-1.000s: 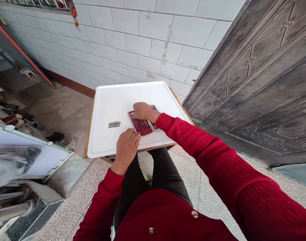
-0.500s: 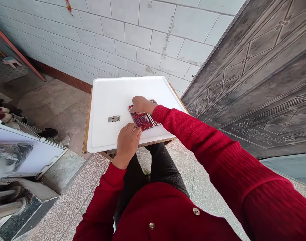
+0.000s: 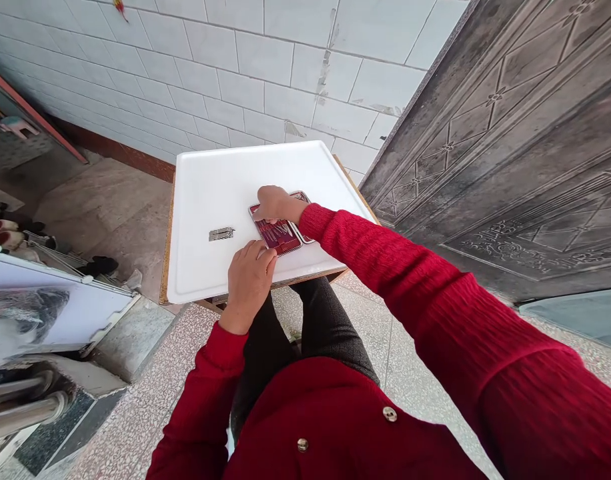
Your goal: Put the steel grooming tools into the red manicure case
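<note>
Red-lined case (image 3: 287, 246) and tabletop (image 3: 210, 187) higher in view — hanging ornament (image 3: 119, 7) nearly out of frame.

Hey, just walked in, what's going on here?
A person in a red top is working at a white tabletop with an open case of small metal tools. The right hand is over the left half of the case; whether its fingers grip a tool is hidden. The left hand is at the case's near left corner, thumb against the edge. A small metal piece lies apart on the tabletop, left of the case.
</note>
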### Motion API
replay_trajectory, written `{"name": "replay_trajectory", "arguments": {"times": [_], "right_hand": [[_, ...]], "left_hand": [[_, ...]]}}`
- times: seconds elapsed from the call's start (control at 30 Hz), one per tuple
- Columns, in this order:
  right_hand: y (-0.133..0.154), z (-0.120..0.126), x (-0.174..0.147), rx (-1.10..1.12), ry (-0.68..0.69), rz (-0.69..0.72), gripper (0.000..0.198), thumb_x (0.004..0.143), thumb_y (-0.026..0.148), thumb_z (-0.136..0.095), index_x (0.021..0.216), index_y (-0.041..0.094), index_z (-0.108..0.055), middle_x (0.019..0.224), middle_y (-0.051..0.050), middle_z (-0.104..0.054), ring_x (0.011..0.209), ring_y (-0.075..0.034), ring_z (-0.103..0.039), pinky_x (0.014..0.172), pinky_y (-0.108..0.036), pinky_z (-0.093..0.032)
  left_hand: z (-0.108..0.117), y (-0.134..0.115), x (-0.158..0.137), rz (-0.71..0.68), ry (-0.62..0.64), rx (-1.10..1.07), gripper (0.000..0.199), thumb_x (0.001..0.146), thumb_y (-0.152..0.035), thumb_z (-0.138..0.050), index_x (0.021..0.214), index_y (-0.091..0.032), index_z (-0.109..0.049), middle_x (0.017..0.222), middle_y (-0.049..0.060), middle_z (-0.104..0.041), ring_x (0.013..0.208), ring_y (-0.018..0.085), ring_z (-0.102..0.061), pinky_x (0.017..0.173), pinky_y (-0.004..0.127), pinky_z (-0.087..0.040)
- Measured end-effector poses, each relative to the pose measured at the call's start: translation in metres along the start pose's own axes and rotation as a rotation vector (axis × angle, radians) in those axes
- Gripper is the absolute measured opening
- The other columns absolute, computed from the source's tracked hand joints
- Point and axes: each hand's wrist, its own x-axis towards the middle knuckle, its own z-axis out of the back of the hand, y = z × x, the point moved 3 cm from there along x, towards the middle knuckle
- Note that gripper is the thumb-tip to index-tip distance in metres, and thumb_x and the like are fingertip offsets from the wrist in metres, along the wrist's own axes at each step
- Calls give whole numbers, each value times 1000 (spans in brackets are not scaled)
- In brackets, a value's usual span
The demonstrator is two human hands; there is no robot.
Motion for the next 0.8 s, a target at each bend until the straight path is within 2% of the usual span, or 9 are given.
{"name": "replay_trajectory", "arguments": {"times": [0.2, 0.33, 0.57, 0.67, 0.8], "right_hand": [[-2, -2, 3, 24, -12, -12, 6, 77, 15, -71, 77, 12, -75, 51, -5, -64, 73, -26, -73, 78, -33, -61], [-5, -2, 6, 94, -22, -39, 13, 83, 17, -67, 77, 11, -76, 50, -6, -64, 73, -26, -72, 80, -35, -61], [-9, 8, 16, 240, -48, -45, 13, 84, 19, -70, 85, 8, -77, 59, -6, -69, 70, -24, -72, 77, -33, -61], [-2, 18, 23, 229, -91, 27, 16, 87, 22, -69, 86, 7, -76, 62, -6, -70, 70, -23, -71, 75, -32, -60], [25, 29, 29, 81, -166, 222, 18, 88, 23, -68, 93, 8, -78, 79, -8, -76, 80, -24, -73, 80, -33, -58]], "left_hand": [[-1, 0, 0, 14, -14, -7, 19, 106, -22, -53, 104, -21, -72, 113, 9, -72, 108, 27, -66, 91, 41, -50], [-1, 0, 0, 16, -1, -23, 20, 106, -22, -52, 104, -21, -72, 114, 10, -71, 110, 27, -66, 92, 41, -50], [1, 0, 0, -6, -2, -3, 18, 106, -23, -53, 103, -20, -70, 111, 10, -71, 106, 26, -66, 89, 39, -49], [3, -1, 0, -15, 4, 6, 16, 106, -22, -54, 102, -20, -70, 111, 9, -71, 104, 25, -66, 87, 39, -50], [4, -2, -1, -9, -11, 13, 13, 105, -21, -56, 101, -21, -69, 107, 8, -70, 102, 24, -66, 85, 38, -50]]}}
